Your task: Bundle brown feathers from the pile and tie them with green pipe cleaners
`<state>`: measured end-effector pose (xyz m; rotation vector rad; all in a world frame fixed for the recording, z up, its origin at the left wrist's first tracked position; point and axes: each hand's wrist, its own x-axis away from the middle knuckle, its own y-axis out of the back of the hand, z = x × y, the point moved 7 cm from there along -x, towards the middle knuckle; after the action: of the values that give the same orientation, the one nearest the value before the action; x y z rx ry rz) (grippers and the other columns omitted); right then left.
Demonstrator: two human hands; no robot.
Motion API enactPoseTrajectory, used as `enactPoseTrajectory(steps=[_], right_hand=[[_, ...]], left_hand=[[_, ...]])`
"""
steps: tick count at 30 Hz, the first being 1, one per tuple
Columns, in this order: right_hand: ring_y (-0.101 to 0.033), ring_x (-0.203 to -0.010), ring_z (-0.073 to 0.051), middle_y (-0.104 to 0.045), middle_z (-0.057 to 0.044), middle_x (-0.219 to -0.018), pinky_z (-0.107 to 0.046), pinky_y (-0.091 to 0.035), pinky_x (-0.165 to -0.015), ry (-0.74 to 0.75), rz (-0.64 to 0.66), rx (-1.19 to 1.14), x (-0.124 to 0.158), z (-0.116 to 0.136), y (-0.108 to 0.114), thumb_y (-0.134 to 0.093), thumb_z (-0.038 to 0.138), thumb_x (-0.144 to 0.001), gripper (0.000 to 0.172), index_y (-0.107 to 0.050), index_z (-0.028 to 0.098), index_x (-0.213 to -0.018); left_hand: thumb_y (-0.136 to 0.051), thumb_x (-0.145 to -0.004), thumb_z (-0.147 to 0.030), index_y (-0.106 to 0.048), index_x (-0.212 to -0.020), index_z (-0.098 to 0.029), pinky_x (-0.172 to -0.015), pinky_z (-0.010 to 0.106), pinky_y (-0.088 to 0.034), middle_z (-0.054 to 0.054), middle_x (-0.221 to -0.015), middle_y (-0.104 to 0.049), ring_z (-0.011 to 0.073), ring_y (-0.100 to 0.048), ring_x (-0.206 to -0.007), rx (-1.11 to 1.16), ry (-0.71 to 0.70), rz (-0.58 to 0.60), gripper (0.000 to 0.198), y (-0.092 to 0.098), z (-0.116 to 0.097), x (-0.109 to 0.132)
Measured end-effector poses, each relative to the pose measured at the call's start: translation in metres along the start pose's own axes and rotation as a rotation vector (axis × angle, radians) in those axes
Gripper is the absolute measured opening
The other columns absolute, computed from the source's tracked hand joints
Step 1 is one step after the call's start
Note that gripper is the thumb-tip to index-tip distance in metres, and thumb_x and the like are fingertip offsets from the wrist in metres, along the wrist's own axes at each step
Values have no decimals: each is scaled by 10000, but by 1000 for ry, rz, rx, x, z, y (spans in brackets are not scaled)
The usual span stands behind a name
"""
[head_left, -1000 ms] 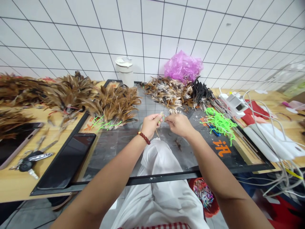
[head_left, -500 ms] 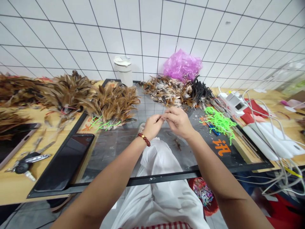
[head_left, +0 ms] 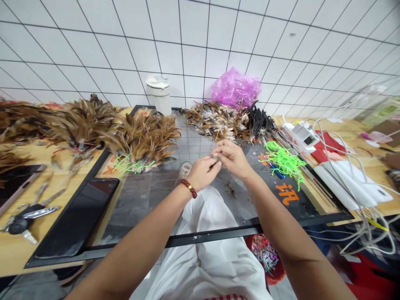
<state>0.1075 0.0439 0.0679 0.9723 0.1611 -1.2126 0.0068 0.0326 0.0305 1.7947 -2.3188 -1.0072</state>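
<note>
My left hand (head_left: 204,171), with a beaded bracelet at its wrist, is closed, its fingers pinched together over the middle of the glass board. Against it, my right hand (head_left: 230,157) is also closed in a pinch. A thin bit of green string (head_left: 216,158) shows where the fingertips meet; whatever else they hold is hidden. Bright green strings (head_left: 283,160) lie in a tangle to the right. Left of my hands is a bundle of brown feathers (head_left: 145,137), green string ends at its base. Beyond my hands lies a paler feather pile (head_left: 215,118) beside black feathers (head_left: 261,121).
A dark phone (head_left: 78,218) rests on the board's left edge, with keys (head_left: 23,223) beside it. Behind stand a white cup (head_left: 159,93) and a pink plastic bag (head_left: 236,87). White cables and chargers (head_left: 304,133) crowd the right side. Below is a red bin (head_left: 276,277).
My left hand has turned and closed more, moving slightly right against the right hand. A bit of green now shows between the fingers. The whole view has shifted slightly.
</note>
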Motion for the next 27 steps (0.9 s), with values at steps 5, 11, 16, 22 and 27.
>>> enactPoseTrajectory(steps=[5,11,16,22,27], right_hand=[[-570,-888,-172,-595,-50,-905,-334,-468,-819,-85,-71,-99,-1,-8,7,-593,332,-846,156,-683,205,-826],[-562,-773,-117,-475,-91,-1309,-298,-503,-725,-169,-40,-177,4,-23,-7,-541,359,-878,403,-526,269,-1271],[-567,-1019,-187,-580,-96,-1180,-311,-495,-789,-128,19,-182,4,-20,-22,-596,335,-839,302,-635,225,-1118],[-563,-689,-132,-654,-43,-834,-273,-462,-653,-246,-146,-114,8,-30,-11,-642,356,-794,180,-679,183,-828],[-543,-706,-125,-634,-31,-794,-257,-438,-672,-190,-110,-48,7,-22,-12,-589,304,-830,145,-628,176,-774]], left_hand=[[-477,-813,-376,-646,-645,-137,-536,236,-298,-2,-557,-470,102,-412,-553,384,279,-38,338,-3,23,-1],[-586,-683,-284,-574,-693,-141,-411,188,-141,-39,-576,-395,43,-307,-466,898,511,-199,144,-2,33,1],[-643,-657,-235,-560,-727,-117,-393,155,-171,-16,-667,-479,16,-342,-480,1076,496,-244,160,2,30,-2],[-676,-660,-155,-529,-684,-113,-397,144,-222,-24,-652,-462,12,-375,-492,1214,549,-279,155,-3,36,0],[-608,-713,-56,-510,-683,-112,-389,129,-252,-9,-675,-479,15,-391,-495,1390,596,-282,116,-6,40,0]])
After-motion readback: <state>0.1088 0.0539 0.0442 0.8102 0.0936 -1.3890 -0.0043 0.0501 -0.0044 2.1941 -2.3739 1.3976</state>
